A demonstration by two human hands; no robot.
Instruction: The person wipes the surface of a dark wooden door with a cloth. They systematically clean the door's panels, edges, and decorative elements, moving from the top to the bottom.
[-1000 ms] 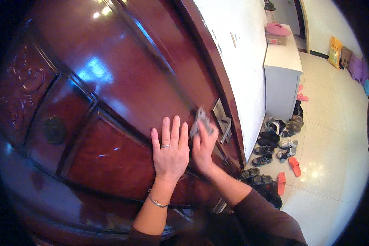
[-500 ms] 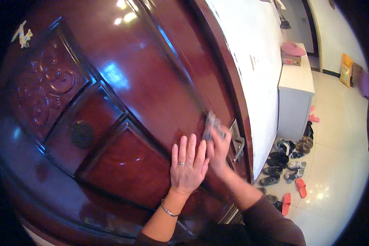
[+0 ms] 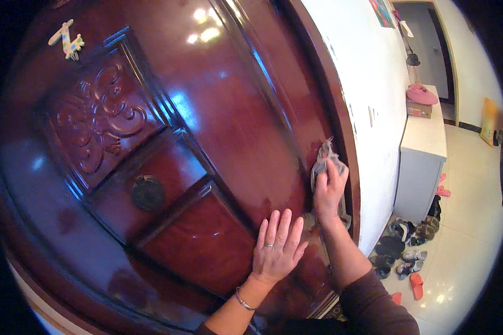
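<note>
A glossy dark-red door (image 3: 235, 128) with carved and framed panels fills most of the view. My left hand (image 3: 276, 245) lies flat on it near the lower middle, fingers stretched out, with a ring and a bracelet on. To its right, my right hand (image 3: 331, 190) grips a crumpled grey rag (image 3: 325, 159) and presses it to the door's right margin, close to the frame. Below, my right wrist partly hides a metal handle plate (image 3: 345, 221). A dark round fitting (image 3: 147, 192) sits on the door's middle panel.
A small white decoration (image 3: 68, 40) hangs at the door's upper left. Right of the white wall (image 3: 374, 111) stands a pale cabinet (image 3: 422, 162) bearing a pink item (image 3: 422, 95) on a box. Several shoes (image 3: 399, 245) and orange slippers (image 3: 417, 286) lie on the tiled floor.
My right hand has moved the rag rightward across the door, toward its frame. The two hands are now farther apart. The whole view has shifted, while my left hand stays flat on the door.
</note>
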